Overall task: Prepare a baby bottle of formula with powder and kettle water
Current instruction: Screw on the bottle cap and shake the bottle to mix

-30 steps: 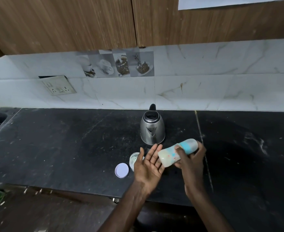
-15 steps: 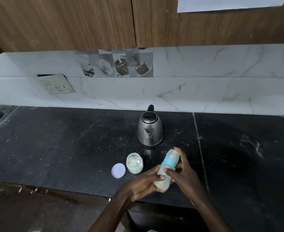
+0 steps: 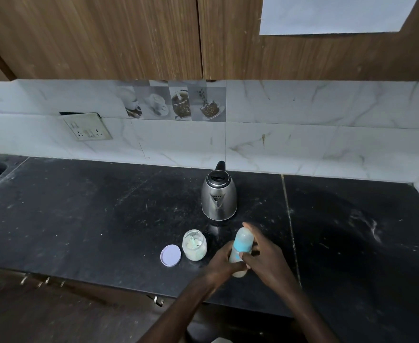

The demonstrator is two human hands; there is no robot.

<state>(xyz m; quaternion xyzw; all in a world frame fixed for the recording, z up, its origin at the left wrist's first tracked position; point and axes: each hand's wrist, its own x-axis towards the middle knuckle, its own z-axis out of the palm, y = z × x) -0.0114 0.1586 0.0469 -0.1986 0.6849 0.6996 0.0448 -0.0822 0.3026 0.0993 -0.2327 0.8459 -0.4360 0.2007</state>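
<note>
**Baby bottle gripped in both hands**

Well left of the fingers, a lid (image 3: 170, 255) lies flat on the countertop (image 3: 80, 219). The open powder jar (image 3: 194, 248) stands just beside it. The kettle (image 3: 219, 194) stands beyond the fingertips. The left hand (image 3: 222, 262) curls round the lower body of the baby bottle (image 3: 240, 246), which is nearly upright. The right hand (image 3: 265, 258) grips the bottle's upper part, with the thumb on the body.

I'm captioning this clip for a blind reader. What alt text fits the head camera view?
Two hands hold a blue-collared baby bottle upright at the front of a black counter, the left hand low on it, the right hand higher. Left of it sit an open powder jar and its lilac lid; a steel kettle stands behind.
</note>
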